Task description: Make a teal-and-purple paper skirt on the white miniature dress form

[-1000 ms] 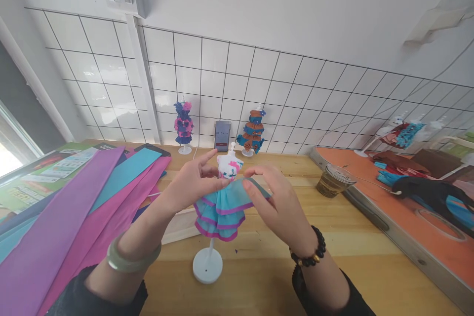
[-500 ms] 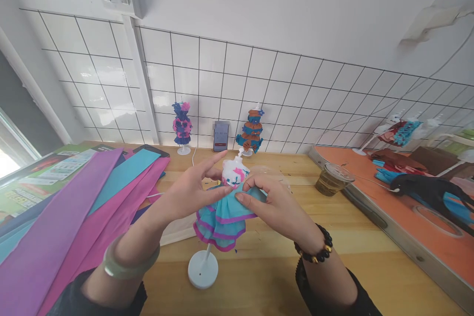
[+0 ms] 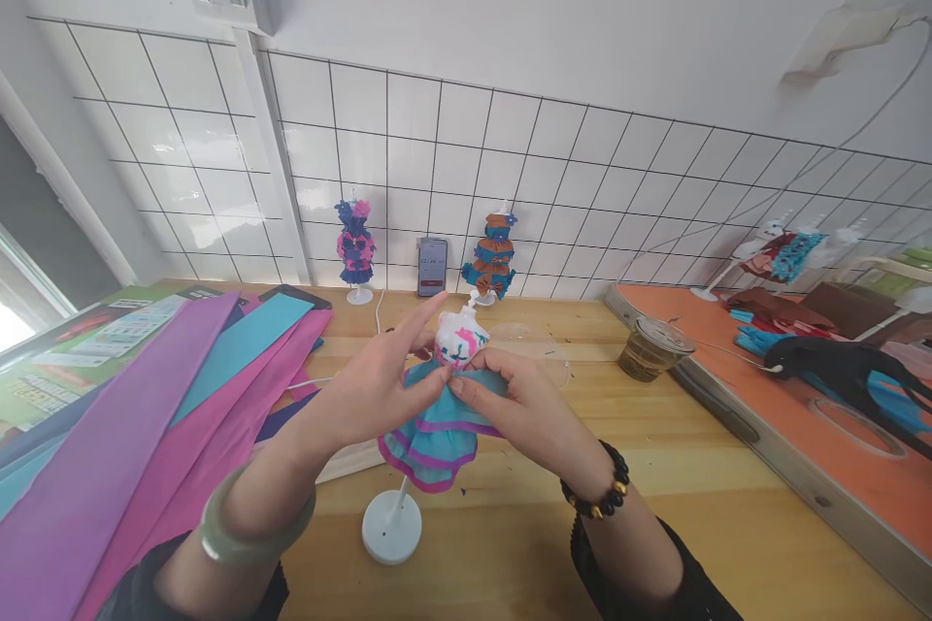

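A small mannequin stands tilted on a white round base (image 3: pixel 391 528), dressed in a tiered turquoise skirt (image 3: pixel 437 441) with purple edging. Its white bodice (image 3: pixel 460 338) carries pink and teal patches. My left hand (image 3: pixel 382 383) is at the waist from the left, thumb on the turquoise cloth and index finger raised beside the bodice; the other fingers are partly behind the mannequin. From the right, my right hand (image 3: pixel 520 403) pinches the top turquoise layer just below the bodice, its thumb close to my left thumb.
Purple, turquoise and pink cloth strips (image 3: pixel 138 408) lie at left. Two dressed mannequins, blue-pink (image 3: pixel 356 247) and brown-teal (image 3: pixel 495 257), flank a phone (image 3: pixel 432 267) by the wall. A lidded cup (image 3: pixel 651 349) stands near an orange board (image 3: pixel 859 408) bearing a black glue gun (image 3: pixel 837 359).
My right hand has moved left along the waist, and its thumb is now nearer my left thumb. The mannequin and its base have shifted slightly left in view.
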`<state>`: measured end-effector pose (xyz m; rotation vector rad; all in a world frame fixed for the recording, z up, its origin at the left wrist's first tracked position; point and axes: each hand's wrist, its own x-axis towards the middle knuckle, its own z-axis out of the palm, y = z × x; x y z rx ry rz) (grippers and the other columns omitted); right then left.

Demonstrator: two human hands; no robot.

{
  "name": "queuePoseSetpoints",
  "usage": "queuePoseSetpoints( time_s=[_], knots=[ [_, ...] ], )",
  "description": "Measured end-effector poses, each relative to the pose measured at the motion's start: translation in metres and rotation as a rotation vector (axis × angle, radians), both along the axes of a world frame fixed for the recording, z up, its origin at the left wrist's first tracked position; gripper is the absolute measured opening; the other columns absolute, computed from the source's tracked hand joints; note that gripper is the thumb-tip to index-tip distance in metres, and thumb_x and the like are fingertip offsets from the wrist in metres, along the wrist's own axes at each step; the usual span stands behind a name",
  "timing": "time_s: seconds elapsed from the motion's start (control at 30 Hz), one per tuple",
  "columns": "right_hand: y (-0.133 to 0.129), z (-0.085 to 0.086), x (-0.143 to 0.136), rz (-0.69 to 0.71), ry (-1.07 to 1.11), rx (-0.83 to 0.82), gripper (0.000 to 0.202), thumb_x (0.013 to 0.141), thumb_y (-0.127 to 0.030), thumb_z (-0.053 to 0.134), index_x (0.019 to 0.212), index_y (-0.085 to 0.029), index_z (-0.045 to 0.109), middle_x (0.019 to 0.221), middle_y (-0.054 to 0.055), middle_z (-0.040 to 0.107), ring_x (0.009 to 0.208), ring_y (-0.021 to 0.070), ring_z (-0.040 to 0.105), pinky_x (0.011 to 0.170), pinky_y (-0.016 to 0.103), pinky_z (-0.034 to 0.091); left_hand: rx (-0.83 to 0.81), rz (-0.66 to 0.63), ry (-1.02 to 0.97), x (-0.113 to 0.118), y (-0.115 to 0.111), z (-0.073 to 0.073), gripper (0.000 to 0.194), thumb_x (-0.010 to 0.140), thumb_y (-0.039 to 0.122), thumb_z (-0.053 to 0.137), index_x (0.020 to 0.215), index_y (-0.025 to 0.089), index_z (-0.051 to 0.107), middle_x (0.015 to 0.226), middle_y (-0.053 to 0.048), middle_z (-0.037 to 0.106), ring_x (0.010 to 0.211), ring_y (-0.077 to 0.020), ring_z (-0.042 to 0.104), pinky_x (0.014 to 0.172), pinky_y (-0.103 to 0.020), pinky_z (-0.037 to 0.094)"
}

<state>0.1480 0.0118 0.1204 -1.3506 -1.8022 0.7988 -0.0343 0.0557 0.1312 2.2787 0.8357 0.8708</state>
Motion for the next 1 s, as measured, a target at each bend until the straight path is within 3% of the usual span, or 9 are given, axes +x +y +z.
queuePoseSetpoints(
  time_s=[0.17,0.4,0.57,0.83,1.0],
  knots=[
    [-0.001,0.001,-0.003,-0.025,-0.002,-0.002,0.017,0.085,-0.035,0.053,0.087,-0.022,0.064,0.082,-0.001,0.066,0.073,0.0162,0.058,0.06,0.026,0.044,-0.108,0.006,-0.02,0.0,-0.001,0.0,0.073,0.08,0.019,0.052,0.142,0.031,0.017,0.105,-0.002,0.062,0.092,-0.0178,0.056,0.083,-0.032,0.045],
    [0.002,0.0,-0.003,-0.09,-0.056,0.031,0.02,0.084,-0.037,0.054,0.078,-0.02,0.062,0.074,0.0,0.063,0.067,0.0148,0.054,0.056,0.024,0.039,-0.217,-0.009,-0.123,0.0,0.006,-0.005,0.072,0.081,0.022,0.055,0.142,0.032,0.017,0.098,0.0,0.064,0.096,-0.0171,0.058,0.085,-0.031,0.046],
    [-0.003,0.001,-0.004,-0.013,-0.117,0.078,0.022,0.088,-0.034,0.049,0.074,-0.02,0.059,0.068,-0.002,0.058,0.06,0.0122,0.048,0.054,0.024,0.036,-0.257,-0.004,-0.166,-0.002,0.014,-0.01,0.07,0.082,0.027,0.056,0.141,0.035,0.019,0.096,-0.001,0.065,0.094,-0.0197,0.06,0.084,-0.036,0.047],
    [-0.007,0.012,-0.005,0.121,-0.161,0.142,0.028,0.092,-0.025,0.04,0.067,-0.019,0.051,0.065,-0.002,0.051,0.062,0.0116,0.045,0.058,0.024,0.037,-0.258,-0.003,-0.26,-0.001,0.014,-0.01,0.074,0.078,0.022,0.061,0.141,0.03,0.021,0.098,-0.003,0.066,0.097,-0.0215,0.06,0.089,-0.04,0.043],
    [-0.004,0.009,-0.001,0.043,-0.037,0.045,0.022,0.088,-0.033,0.048,0.08,-0.018,0.061,0.074,0.001,0.061,0.066,0.0138,0.052,0.059,0.026,0.041,-0.302,-0.013,-0.296,0.0,0.009,-0.005,0.074,0.078,0.026,0.062,0.141,0.027,0.023,0.095,-0.004,0.066,0.096,-0.0213,0.059,0.089,-0.041,0.042]
  ],
)
